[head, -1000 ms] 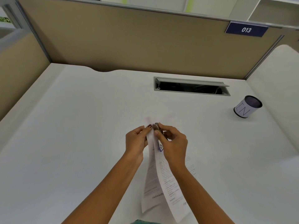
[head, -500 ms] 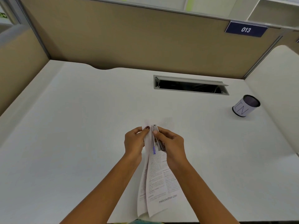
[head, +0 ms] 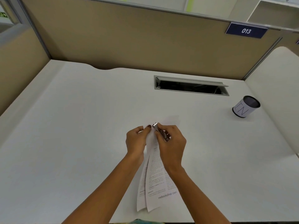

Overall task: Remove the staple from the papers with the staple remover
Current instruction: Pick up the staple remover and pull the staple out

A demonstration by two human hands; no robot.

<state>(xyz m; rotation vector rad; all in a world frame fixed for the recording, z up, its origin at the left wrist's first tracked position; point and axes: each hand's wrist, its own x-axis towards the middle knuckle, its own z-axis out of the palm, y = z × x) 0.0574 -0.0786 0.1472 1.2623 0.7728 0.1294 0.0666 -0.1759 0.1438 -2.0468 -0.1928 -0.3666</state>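
The printed papers [head: 155, 178] hang down from both hands above the white desk [head: 80, 126], held nearly upright and edge-on. My left hand [head: 135, 141] pinches their top corner between thumb and fingertips. My right hand [head: 171, 141] grips a small metal staple remover [head: 159, 130], whose tip sits at the same top corner, right beside my left fingertips. The staple itself is too small to make out.
A mesh pen cup [head: 246, 106] wrapped in white paper stands at the right. An open cable slot [head: 191, 85] is set into the desk behind the hands. Beige partition walls [head: 129, 42] close off the back and left.
The papers have swung a little, showing more of the printed face. The remover's tip has risen to the top corner; both hands stay close together.
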